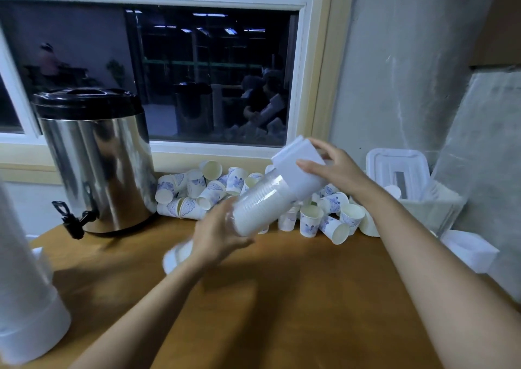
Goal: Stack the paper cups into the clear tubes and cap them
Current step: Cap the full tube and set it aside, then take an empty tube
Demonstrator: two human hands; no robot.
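Observation:
A clear tube point(260, 202) full of stacked white paper cups is held tilted above the table, its upper end pointing to the back right. My left hand point(218, 235) grips the tube's lower end. My right hand point(337, 168) grips a white cap point(298, 168) that sits over the tube's upper end. A heap of loose paper cups point(210, 189) with blue prints lies along the wall under the window. Another white cap point(176, 256) shows blurred behind my left wrist.
A steel drinks urn point(95, 160) with a black tap stands at the back left of the wooden table point(296, 298). A capped tube point(26, 298) stands at the near left edge. A clear bin point(408, 188) sits at the back right, and a white cap point(469, 249) lies beside it.

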